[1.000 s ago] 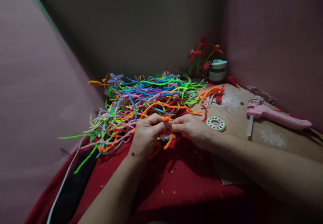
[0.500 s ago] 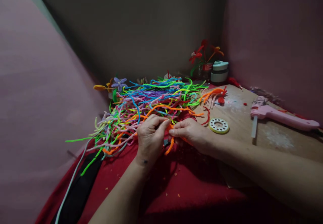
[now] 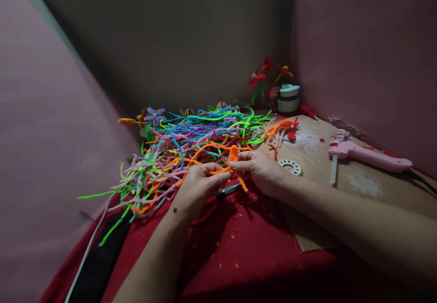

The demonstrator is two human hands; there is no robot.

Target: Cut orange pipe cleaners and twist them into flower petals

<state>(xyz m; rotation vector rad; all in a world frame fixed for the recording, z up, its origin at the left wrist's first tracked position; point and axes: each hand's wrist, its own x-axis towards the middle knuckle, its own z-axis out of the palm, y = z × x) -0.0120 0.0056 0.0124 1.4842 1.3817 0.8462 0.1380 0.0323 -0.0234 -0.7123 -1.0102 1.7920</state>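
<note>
Pinching an orange fuzzy-wire strip above the red cloth, we steady it from two sides, it seems: our left hand grips one strand, our right hand its upright flat part. A dark pointed tool lies just below, probably for easy reach. Far and left spreads the multicoloured fuzzy-stem heap; right, the pink plastic glue gun rests on brown board.

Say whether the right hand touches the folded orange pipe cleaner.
Touching: the head view shows the right hand pinching the folded orange pipe cleaner with thumb and fingers.
</note>
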